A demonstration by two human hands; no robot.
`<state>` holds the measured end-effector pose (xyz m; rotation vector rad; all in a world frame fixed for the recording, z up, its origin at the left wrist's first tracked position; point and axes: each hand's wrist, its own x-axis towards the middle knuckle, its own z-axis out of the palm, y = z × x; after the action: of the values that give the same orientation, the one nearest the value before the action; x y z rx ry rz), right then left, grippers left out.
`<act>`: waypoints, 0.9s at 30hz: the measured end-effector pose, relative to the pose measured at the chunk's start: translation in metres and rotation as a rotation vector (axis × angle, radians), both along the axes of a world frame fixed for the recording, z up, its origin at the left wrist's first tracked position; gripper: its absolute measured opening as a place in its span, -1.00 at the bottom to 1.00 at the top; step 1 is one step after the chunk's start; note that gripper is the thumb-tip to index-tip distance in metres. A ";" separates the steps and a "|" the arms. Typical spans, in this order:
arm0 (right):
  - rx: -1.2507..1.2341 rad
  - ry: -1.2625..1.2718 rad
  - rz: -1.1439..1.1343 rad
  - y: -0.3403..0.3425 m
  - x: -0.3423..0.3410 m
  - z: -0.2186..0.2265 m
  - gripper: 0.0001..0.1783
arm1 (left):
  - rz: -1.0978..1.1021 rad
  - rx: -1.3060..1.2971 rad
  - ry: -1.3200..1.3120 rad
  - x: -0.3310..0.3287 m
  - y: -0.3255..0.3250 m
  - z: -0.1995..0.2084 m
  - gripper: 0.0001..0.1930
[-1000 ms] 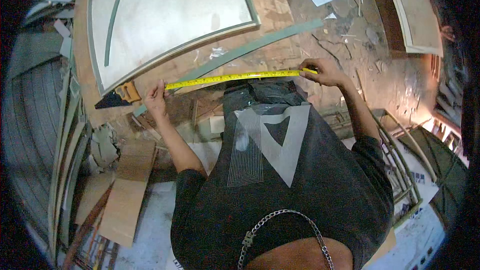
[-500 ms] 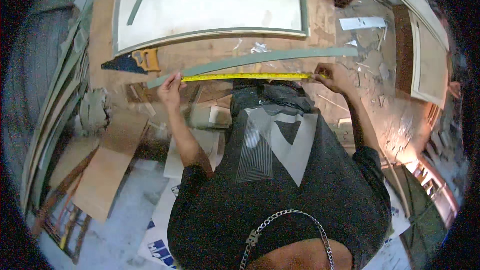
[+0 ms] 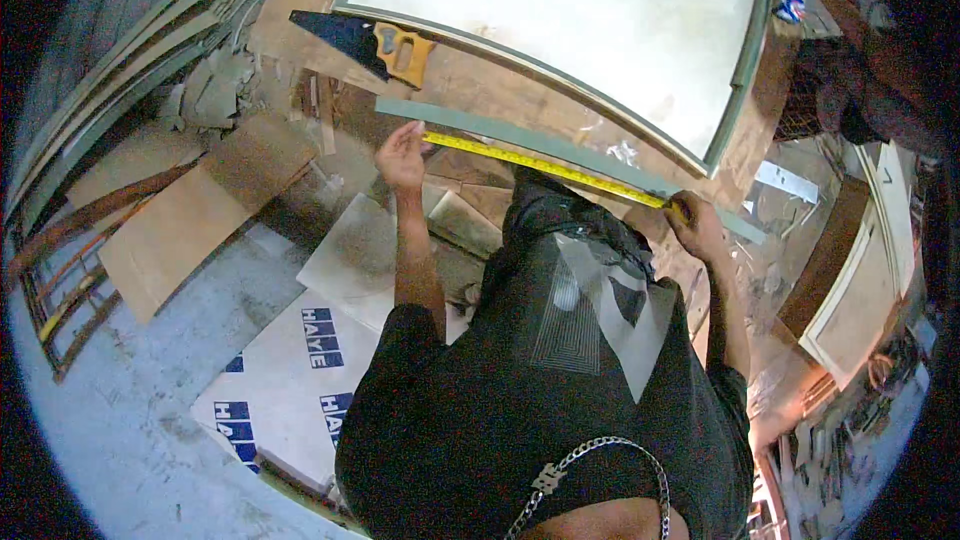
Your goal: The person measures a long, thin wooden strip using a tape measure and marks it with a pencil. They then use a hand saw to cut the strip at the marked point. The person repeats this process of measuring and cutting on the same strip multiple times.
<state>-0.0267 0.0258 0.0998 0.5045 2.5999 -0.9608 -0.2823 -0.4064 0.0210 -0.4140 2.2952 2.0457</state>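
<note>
A yellow tape measure [image 3: 545,168] is drawn out between my two hands, in front of my waist. My left hand [image 3: 402,157] pinches its left end. My right hand [image 3: 695,227] is closed round the other end, covering the case. Just beyond the tape, and nearly in line with it, a long grey-green strip [image 3: 520,131] lies along the near edge of the wooden workbench [image 3: 545,105]. On the bench's left part rests a handsaw [image 3: 375,47] with a dark blade and an orange handle. Behind it lies a large white panel [image 3: 560,20] framed with grey-green strips.
Another person's arm [image 3: 835,0] reaches in at the far right. Cardboard sheets [image 3: 190,210] lean at left, near stacked long strips [image 3: 130,60]. A white printed board [image 3: 285,380] lies on the floor by my left side. Framed panels [image 3: 850,280] stand at right.
My view has turned, so the bench and tape now slope down to the right. The tape stays stretched between both hands and sits closer to the strip. Another person's arm has come into view.
</note>
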 end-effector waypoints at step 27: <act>0.141 -0.062 0.063 -0.068 -0.083 -0.049 -0.55 | 0.199 -0.116 0.371 -0.069 -0.032 -0.085 -0.79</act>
<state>-0.1097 -0.0423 0.0512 0.4769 2.6226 -0.7334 -0.3510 -0.4385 -0.0644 -0.2986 2.6930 2.2519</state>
